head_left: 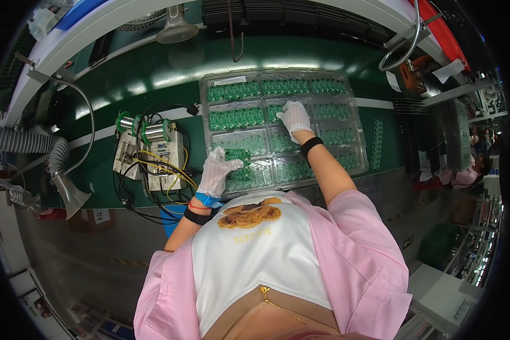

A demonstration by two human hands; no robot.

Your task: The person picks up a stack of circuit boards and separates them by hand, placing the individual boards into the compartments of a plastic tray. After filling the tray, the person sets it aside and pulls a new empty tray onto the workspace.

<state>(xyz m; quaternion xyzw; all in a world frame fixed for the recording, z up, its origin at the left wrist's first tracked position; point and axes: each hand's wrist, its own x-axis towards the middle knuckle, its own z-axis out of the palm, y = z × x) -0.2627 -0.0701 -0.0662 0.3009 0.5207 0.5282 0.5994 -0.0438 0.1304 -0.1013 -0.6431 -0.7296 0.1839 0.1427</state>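
Both my hands wear white striped gloves. My left hand (pixel 216 170) is closed around the edge of a green circuit board (pixel 236 156), at the near left of a clear plastic tray (pixel 205 107). Farther off, my right hand (pixel 294 118) reaches into a middle compartment of the tray, its fingers curled together over the boards there. What those fingers hold, if anything, is hidden. Rows of green circuit boards (pixel 237 117) stand packed in the tray's compartments.
Left of the tray sits a soldering unit (pixel 167 144) with solder wire spools (pixel 156 131) and tangled cables. A strip of green boards (pixel 377 144) lies to the right on the green table (pixel 198 56). An exhaust nozzle (pixel 71 194) hangs at the left and black racks (pixel 416 133) stand at the right.
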